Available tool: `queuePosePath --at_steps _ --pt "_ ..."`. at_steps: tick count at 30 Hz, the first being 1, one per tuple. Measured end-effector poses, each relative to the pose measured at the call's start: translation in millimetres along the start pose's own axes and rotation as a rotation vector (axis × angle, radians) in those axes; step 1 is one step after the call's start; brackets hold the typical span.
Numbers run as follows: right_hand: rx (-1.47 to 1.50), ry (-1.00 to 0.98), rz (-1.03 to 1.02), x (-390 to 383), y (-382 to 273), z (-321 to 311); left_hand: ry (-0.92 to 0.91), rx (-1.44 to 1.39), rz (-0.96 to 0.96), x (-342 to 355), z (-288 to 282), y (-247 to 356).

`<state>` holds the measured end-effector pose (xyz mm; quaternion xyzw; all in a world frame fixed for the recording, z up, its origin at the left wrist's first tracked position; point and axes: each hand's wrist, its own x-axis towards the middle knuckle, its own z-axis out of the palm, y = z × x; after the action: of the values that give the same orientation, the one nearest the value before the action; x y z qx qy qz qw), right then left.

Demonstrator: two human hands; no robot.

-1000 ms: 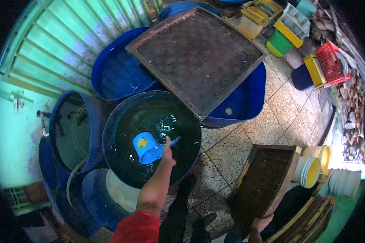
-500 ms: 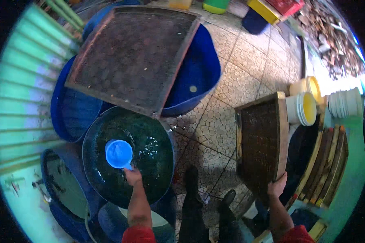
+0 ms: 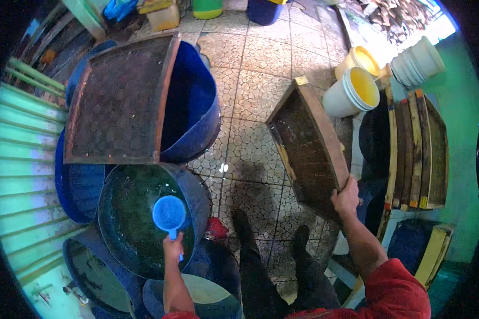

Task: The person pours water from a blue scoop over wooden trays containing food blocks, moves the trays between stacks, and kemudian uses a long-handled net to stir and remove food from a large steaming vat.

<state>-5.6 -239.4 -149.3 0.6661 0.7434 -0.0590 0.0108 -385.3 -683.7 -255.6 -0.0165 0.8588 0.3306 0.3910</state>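
My left hand (image 3: 173,246) grips the handle of a light blue dipper (image 3: 168,212), held mouth up over a round blue barrel (image 3: 189,196) of dark greenish water. My right hand (image 3: 346,198) is closed on the edge of a tilted wooden tray (image 3: 308,157) with a dark mesh bottom, at my right side. Ahead on the left, another such tray (image 3: 114,98) lies over blue tubs (image 3: 197,106).
Tiled floor (image 3: 250,133) runs between barrels and stacked wooden frames (image 3: 412,149) at right. White buckets (image 3: 338,95) with yellow insides stand near those. More blue containers (image 3: 85,276) line the green wall (image 3: 21,175). Scrap wood (image 3: 388,16) is piled at the back right.
My view has swung right, shifting the scene leftward. The dipper, earlier tipped on its side in the water, now faces mouth up. My right hand still holds the tray, which shows higher in view.
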Motion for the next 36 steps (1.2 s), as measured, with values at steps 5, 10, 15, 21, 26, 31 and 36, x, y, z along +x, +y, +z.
queuePosePath --at_steps 5,10,15,21,26,31,36 --pt "0.077 -0.048 0.017 20.3 17.4 -8.0 0.015 -0.439 -0.107 -87.3 -21.4 68.5" --pt "0.112 -0.277 0.031 47.9 36.5 -29.0 -0.042 -0.373 0.180 -201.0 -15.2 149.3" --pt "0.200 -0.049 -0.344 67.3 37.2 -6.2 -0.082 -0.141 0.248 -258.3 79.9 224.2" --pt "0.055 -0.044 -0.460 74.0 25.7 -18.8 0.020 0.412 0.719 -224.4 252.7 267.2" --pt "0.126 0.039 -0.646 80.8 33.7 -17.6 -0.062 0.483 0.616 -226.8 341.0 275.0" --pt "-0.005 0.093 -0.687 105.1 59.7 -7.1 -0.078 0.583 0.572 -265.5 383.9 283.0" --pt "-0.050 0.007 -0.626 114.6 68.2 -6.8 -0.038 0.448 0.625 -282.3 406.1 234.5"
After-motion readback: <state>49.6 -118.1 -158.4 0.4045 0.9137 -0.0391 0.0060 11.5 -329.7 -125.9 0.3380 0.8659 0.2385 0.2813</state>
